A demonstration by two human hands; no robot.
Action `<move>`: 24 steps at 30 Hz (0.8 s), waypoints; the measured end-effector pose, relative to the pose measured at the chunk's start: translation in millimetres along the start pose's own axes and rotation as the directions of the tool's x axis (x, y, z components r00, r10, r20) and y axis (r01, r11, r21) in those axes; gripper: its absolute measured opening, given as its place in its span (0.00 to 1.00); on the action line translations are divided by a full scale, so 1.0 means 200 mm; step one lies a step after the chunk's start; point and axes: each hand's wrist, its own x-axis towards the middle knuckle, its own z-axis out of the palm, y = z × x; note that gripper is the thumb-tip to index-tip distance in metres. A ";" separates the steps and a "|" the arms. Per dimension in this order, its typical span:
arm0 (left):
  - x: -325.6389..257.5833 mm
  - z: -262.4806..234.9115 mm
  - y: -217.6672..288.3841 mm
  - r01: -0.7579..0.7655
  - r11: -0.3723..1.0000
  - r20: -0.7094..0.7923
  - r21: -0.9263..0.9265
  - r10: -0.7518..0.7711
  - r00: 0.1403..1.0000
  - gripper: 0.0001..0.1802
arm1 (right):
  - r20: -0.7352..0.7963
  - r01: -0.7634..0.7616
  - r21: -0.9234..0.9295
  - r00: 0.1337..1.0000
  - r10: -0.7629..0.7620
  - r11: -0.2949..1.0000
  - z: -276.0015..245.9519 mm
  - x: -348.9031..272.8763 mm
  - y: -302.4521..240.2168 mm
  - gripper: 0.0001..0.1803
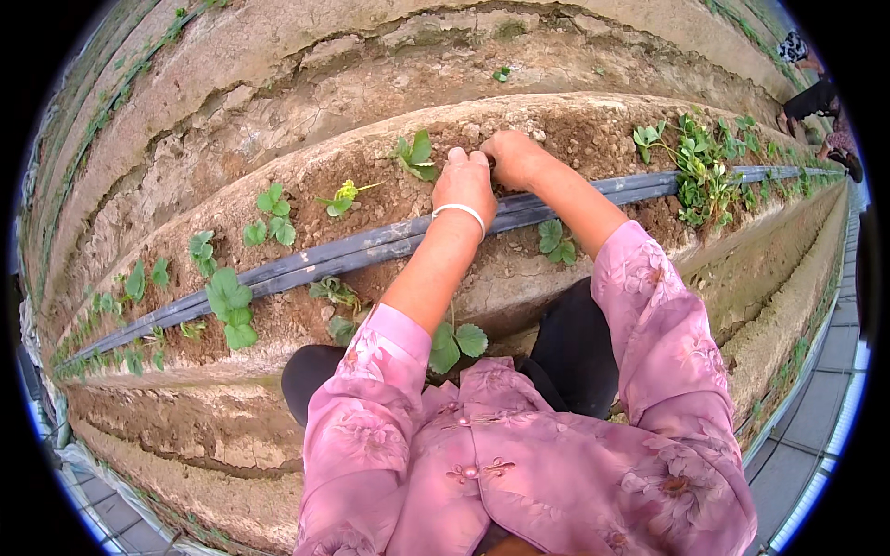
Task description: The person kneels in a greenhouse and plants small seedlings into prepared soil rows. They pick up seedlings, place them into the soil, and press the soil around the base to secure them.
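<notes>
My left hand (464, 186), with a white band at the wrist, reaches over the black drip hoses (371, 247) to the soil on the raised bed's far side. Its fingers curl down, tips hidden. Close beside it, my right hand (514, 159) is bent into the loose soil (579, 139), its fingers closed and mostly out of sight. What either hand grips cannot be made out. Just left of my hands stands a small leafy strawberry plant (417, 156). Farther left is a yellow-green seedling (343, 197); another small plant (556, 242) grows below my right forearm.
A heap of loose strawberry seedlings (705, 176) lies across the hoses at right. More plants (230, 306) line the bed to the left. Furrows (232, 426) run along both sides of the bed. Another person (820, 97) is at the far right, beyond a grey paved strip (816, 408).
</notes>
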 end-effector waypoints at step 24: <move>0.02 0.01 -0.11 -0.049 0.970 -0.123 -0.238 0.020 0.992 0.18 | -0.057 0.277 -0.104 0.957 -0.284 0.955 -0.02 0.02 0.08 0.28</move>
